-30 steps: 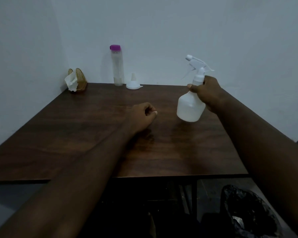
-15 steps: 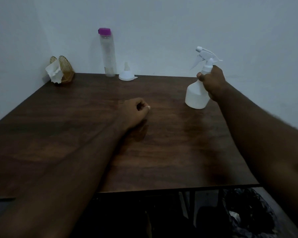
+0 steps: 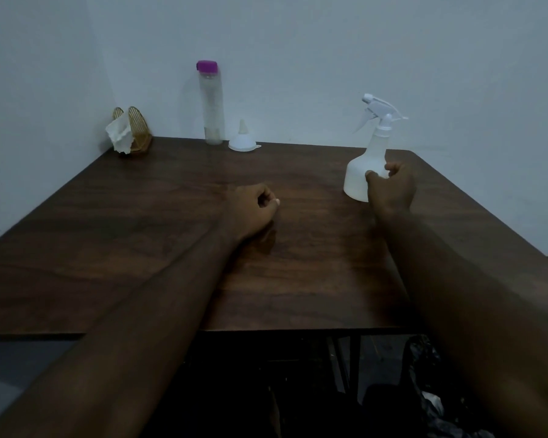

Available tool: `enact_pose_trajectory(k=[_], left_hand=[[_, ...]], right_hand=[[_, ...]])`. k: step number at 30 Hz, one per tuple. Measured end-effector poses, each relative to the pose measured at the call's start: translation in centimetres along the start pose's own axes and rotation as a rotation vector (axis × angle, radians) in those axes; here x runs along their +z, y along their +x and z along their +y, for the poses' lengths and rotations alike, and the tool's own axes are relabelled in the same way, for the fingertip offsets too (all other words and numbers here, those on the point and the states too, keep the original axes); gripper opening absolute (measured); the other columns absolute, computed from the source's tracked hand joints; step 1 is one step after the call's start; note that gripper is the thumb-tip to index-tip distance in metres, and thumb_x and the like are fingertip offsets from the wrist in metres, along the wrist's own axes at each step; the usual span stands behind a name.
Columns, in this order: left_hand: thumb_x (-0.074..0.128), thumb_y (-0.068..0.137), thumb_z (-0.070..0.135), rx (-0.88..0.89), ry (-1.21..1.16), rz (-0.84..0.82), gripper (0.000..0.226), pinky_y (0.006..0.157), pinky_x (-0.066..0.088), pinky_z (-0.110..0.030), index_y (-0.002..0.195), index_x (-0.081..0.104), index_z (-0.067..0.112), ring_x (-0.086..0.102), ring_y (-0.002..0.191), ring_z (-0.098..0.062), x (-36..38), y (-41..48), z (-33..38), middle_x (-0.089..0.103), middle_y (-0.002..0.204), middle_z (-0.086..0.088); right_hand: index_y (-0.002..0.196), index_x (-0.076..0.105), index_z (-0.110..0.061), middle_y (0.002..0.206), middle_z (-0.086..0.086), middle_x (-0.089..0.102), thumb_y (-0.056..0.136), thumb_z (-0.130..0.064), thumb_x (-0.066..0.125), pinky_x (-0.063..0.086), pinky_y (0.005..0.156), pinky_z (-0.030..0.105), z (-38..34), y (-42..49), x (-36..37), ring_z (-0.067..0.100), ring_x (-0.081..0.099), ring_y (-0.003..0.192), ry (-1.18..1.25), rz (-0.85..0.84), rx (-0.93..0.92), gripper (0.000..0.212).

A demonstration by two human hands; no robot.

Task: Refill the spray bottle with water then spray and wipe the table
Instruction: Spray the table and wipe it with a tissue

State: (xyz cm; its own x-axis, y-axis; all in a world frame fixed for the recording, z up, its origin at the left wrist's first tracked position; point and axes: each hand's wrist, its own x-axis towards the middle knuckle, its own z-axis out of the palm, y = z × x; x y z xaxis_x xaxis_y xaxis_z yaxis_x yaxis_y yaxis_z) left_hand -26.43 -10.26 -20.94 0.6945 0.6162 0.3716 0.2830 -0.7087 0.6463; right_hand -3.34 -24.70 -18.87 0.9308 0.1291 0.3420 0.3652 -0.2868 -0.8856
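Right hand [image 3: 391,188] has slid off the sprayer neck down to the lower body of the spray bottle [image 3: 366,165]; the bottle, up in the air a second ago, now stands upright on the table [image 3: 140,232]. Left hand [image 3: 250,210] unchanged. Nearest to camera: black bag [image 3: 431,406] under the table's near edge, right side, mostly in shadow. Both forearms run out over the dark wood top. Left hand rests on the table about mid-surface, fingers curled into a fist, nothing visible in it. Right hand is further out and to the right, thumb and a fingertip pinched against the bottle's side near its base; light hold, palm behind the bottle. Bottle sits in the right half of the table, toward the far edge, trigger head pointing left. Can't tell the fill level through the cloudy plastic. Along the far edge, well apart from the spray bottle: white funnel [image 3: 242,142] mouth down, just beside it a tall clear bottle [image 3: 211,102] with purple cap, upright. Far left corner: napkin holder [image 3: 136,134] with a white tissue [image 3: 119,135] hanging out. Plain wall [image 3: 329,42] behind.
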Motion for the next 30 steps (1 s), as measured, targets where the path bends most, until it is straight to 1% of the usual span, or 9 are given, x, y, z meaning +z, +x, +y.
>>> enact_pose_trajectory(k=[2, 5, 8, 11, 13, 17, 20, 26, 30], left_hand=[[0.063, 0.088, 0.031, 0.000, 0.000, 0.025, 0.013, 0.071, 0.051, -0.027, 0.090, 0.069, 0.019, 0.061, 0.077, -0.005, -0.4, -0.6, 0.0, 0.067, 0.084, 0.007], [0.064, 0.088, 0.028, -0.002, 0.004, 0.048, 0.014, 0.065, 0.044, -0.016, 0.090, 0.069, 0.015, 0.061, 0.078, -0.008, -0.9, -1.3, 0.0, 0.068, 0.086, 0.003], [0.065, 0.088, 0.027, 0.001, 0.013, 0.065, 0.015, 0.059, 0.036, -0.004, 0.090, 0.070, 0.013, 0.061, 0.077, -0.010, -0.9, -1.4, -0.2, 0.069, 0.086, 0.001], [0.065, 0.088, 0.026, -0.018, -0.019, 0.076, 0.015, 0.060, 0.038, -0.003, 0.091, 0.071, 0.012, 0.061, 0.077, -0.009, -0.7, -1.0, -0.4, 0.069, 0.086, 0.001], [0.065, 0.089, 0.028, -0.030, -0.027, 0.072, 0.015, 0.064, 0.041, -0.007, 0.090, 0.070, 0.013, 0.061, 0.078, -0.007, -0.5, -0.7, -0.7, 0.069, 0.086, 0.002], [0.064, 0.089, 0.030, -0.039, -0.022, 0.055, 0.015, 0.070, 0.048, -0.022, 0.089, 0.070, 0.017, 0.061, 0.078, -0.005, -0.4, -0.4, -1.0, 0.068, 0.085, 0.006], [0.063, 0.090, 0.031, -0.042, -0.035, 0.039, 0.013, 0.066, 0.046, -0.019, 0.088, 0.070, 0.019, 0.061, 0.078, -0.004, -0.3, -0.4, -1.0, 0.068, 0.085, 0.009], [0.064, 0.089, 0.030, -0.046, -0.054, 0.047, 0.014, 0.072, 0.052, -0.028, 0.086, 0.070, 0.018, 0.063, 0.078, -0.006, -0.3, -0.4, -1.0, 0.069, 0.085, 0.007], [0.064, 0.090, 0.031, -0.061, -0.060, 0.035, 0.014, 0.070, 0.050, -0.022, 0.088, 0.070, 0.019, 0.063, 0.079, -0.004, -0.4, -0.5, -1.0, 0.069, 0.086, 0.008]], right_hand=[[0.131, 0.047, -0.011, 0.133, 0.009, 0.049, 0.072, -0.038, 0.080, 0.045, 0.103, 0.043, -0.3, -0.1, 0.3, 0.027, 0.049, 0.125, -0.057, -0.035, 0.017, 0.073], [0.144, 0.033, -0.013, 0.141, 0.010, 0.042, 0.055, -0.053, 0.087, 0.040, 0.108, 0.048, -1.1, 0.9, 0.7, 0.028, 0.042, 0.132, -0.072, -0.188, 0.102, 0.111], [0.147, 0.031, -0.016, 0.142, 0.008, 0.045, 0.040, -0.058, 0.089, 0.042, 0.107, 0.047, -0.5, 2.1, 1.4, 0.028, 0.045, 0.131, -0.148, -0.285, 0.102, 0.129], [0.136, 0.045, -0.016, 0.130, 0.004, 0.057, 0.054, -0.042, 0.091, 0.046, 0.093, 0.035, 0.6, 2.6, 1.5, 0.024, 0.055, 0.121, -0.162, -0.283, 0.086, 0.098], [0.134, 0.047, -0.016, 0.128, 0.003, 0.058, 0.059, -0.040, 0.089, 0.046, 0.092, 0.035, 0.8, 3.0, 1.4, 0.024, 0.055, 0.120, -0.153, -0.233, 0.058, 0.089], [0.133, 0.047, -0.013, 0.128, 0.006, 0.059, 0.060, -0.038, 0.088, 0.048, 0.097, 0.040, 0.8, 4.4, 1.5, 0.026, 0.056, 0.119, -0.135, -0.169, 0.037, 0.087], [0.137, 0.043, -0.009, 0.130, 0.010, 0.057, 0.062, -0.035, 0.087, 0.047, 0.100, 0.046, 1.2, 5.3, 2.1, 0.031, 0.056, 0.120, -0.157, -0.161, 0.061, 0.091], [0.143, 0.041, 0.000, 0.135, 0.017, 0.055, 0.077, -0.033, 0.080, 0.044, 0.104, 0.047, 0.3, 5.9, 2.4, 0.036, 0.054, 0.124, -0.235, -0.198, 0.076, 0.084], [0.147, 0.031, 0.004, 0.143, 0.025, 0.046, 0.080, -0.029, 0.079, 0.038, 0.109, 0.050, 0.3, 6.0, 2.0, 0.041, 0.046, 0.130, -0.264, -0.266, 0.078, 0.088]])
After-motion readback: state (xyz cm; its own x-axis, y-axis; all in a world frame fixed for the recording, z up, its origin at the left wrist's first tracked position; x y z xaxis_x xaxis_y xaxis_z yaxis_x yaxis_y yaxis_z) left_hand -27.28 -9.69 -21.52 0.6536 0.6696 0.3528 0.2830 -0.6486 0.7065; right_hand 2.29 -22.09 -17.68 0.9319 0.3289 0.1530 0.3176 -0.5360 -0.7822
